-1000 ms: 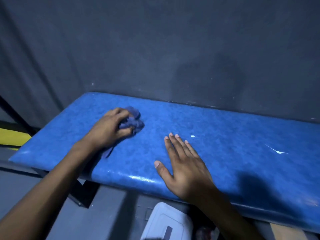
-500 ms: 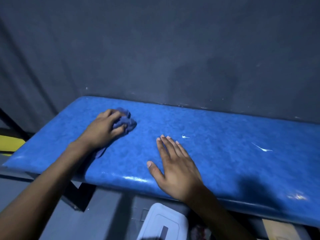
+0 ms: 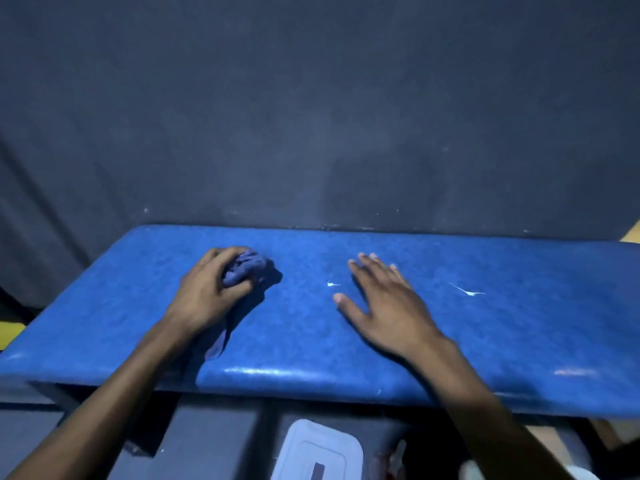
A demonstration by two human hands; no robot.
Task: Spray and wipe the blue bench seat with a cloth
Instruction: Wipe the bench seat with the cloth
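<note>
At the far left edge, a strip of yellow (image 3: 10, 332) shows below the dark wall (image 3: 311, 116), just past the end of the counter (image 3: 519, 334). The counter's blue padded top runs across the whole view, its back edge against the wall and its rounded front edge catching a glare.

Your left hand (image 3: 207, 292) rests on the left part of the counter with your fingers curled tightly around a bunched blue cloth (image 3: 251, 268). The wad of cloth bulges out past your knuckles toward the wall side and presses on the blue surface, while a loose tail of it trails back under your wrist toward the front edge.

To the right of the cloth, a small white streak (image 3: 332, 283) lies on the seat, just beside the thumb side of your right hand (image 3: 388, 306). That hand lies flat and open, palm down on the middle of the counter, fingers spread and holding nothing. Farther right, a longer white streak (image 3: 465, 291) sits on the blue surface, well apart from your fingers.

Below the front edge, between your forearms, a white plastic lid (image 3: 318, 452) shows on the floor side, partly cut off by the bottom of the view.
</note>
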